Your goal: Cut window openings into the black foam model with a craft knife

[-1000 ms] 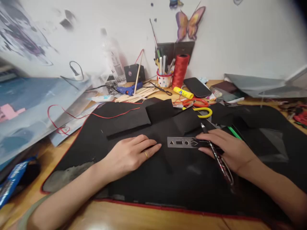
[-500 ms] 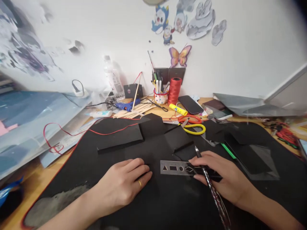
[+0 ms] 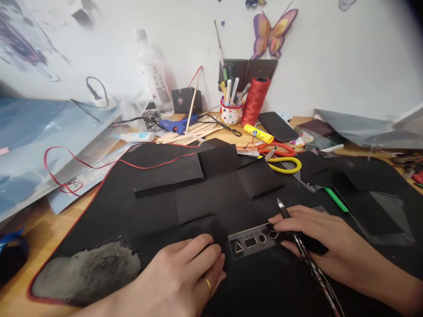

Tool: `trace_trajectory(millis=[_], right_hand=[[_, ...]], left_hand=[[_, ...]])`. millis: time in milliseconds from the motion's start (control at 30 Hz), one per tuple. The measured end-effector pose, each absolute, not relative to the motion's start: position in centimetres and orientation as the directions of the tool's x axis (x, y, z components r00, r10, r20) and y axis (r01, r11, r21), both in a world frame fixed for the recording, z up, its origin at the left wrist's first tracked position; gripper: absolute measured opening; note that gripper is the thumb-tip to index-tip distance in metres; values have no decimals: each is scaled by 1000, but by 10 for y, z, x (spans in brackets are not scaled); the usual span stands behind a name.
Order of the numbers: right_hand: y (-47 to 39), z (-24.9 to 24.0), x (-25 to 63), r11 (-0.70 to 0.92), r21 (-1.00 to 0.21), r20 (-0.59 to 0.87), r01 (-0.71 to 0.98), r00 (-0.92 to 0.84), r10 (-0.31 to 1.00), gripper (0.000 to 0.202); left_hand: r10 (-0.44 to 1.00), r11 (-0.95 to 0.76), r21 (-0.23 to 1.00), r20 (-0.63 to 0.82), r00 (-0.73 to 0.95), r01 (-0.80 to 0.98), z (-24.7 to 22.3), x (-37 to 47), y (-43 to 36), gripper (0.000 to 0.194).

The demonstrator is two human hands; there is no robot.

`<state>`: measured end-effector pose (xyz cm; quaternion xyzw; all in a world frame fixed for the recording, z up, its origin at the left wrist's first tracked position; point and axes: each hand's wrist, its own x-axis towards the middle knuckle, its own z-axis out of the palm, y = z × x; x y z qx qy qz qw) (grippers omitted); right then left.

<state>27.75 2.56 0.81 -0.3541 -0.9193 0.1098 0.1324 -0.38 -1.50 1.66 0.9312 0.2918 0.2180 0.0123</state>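
stencil ruler (image 3: 250, 241) in right hand (image 3: 317, 242), left hand (image 3: 185, 273) just beside

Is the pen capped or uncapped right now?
Uncapped: the pen shows its bare, pointed metallic tip, sticking out past the fingers of the right hand.

Head view: left hand (image 3: 185, 270) on black paper (image 3: 208, 198) | right hand (image 3: 319, 240) holding pen (image 3: 306, 253) and clear stencil ruler (image 3: 254, 241)
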Motion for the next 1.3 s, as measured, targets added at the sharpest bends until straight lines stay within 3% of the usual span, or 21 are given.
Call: trace_trajectory(millis=[133, 467, 733, 967, 1300], right_hand=[[26, 9, 275, 678, -326, 141, 659, -675, 724, 38], [29, 11, 272, 691, -347, 199, 634, -670, 715, 40], [27, 10, 272, 692, -322, 224, 646, -658, 718, 35], [27, 8, 271, 689, -314, 232, 653, -652, 722, 32], [24, 6, 272, 690, -310, 226, 654, -654, 722, 31]], left_hand=[[566, -823, 211, 390, 727, 528, 15, -3, -14, 23], [507, -862, 170, 262, 821, 478, 14, -9, -13, 34], [544, -836, 136, 337, 768, 532, 12, -3, -11, 30], [539, -841, 137, 286, 792, 523, 10, -10, -14, 33], [720, -689, 420, 310, 621, 590, 10, 2, -8, 17]])
